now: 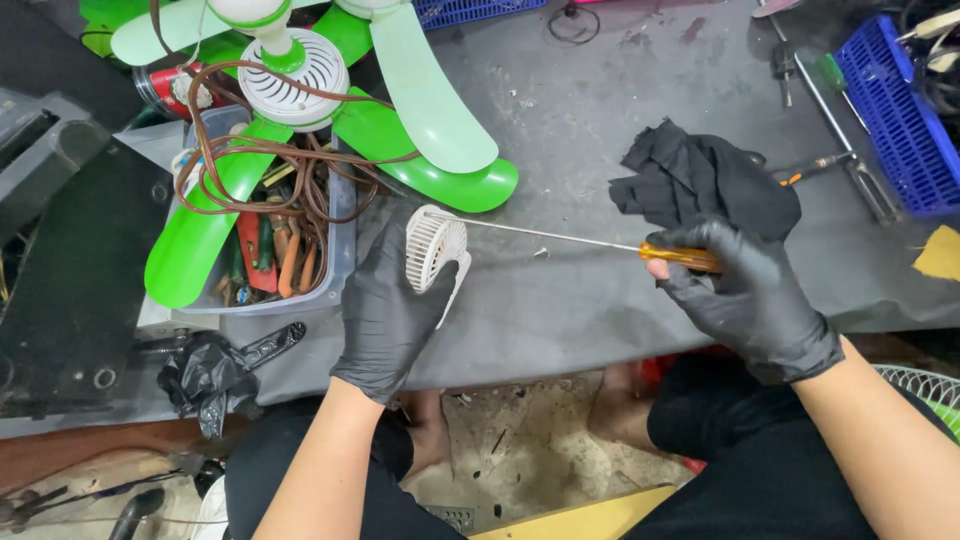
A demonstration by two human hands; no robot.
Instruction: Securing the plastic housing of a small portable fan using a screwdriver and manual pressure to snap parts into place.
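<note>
On the grey workbench top [590,130], near its front edge, the left hand [385,305], in a black glove, is curled around a small white slotted fan housing [433,247], fingers behind it and thumb at its lower side, holding it tilted on edge just above the surface. The right hand [745,290], also gloved in black, is clenched around the orange handle of a long thin screwdriver [560,237]; the steel shaft runs leftward and its tip meets the top rim of the housing. Just behind the right hand lies a crumpled black cloth [700,180], touching the knuckles or nearly so. To the left of the housing, a clear plastic bin [335,250] holds assorted hand tools, with a coil of brown cable [250,160] and a green-bladed ceiling fan [330,100] resting over it. A blue plastic basket [900,120] sits at the far right, with a socket wrench [835,125] beside it.
</note>
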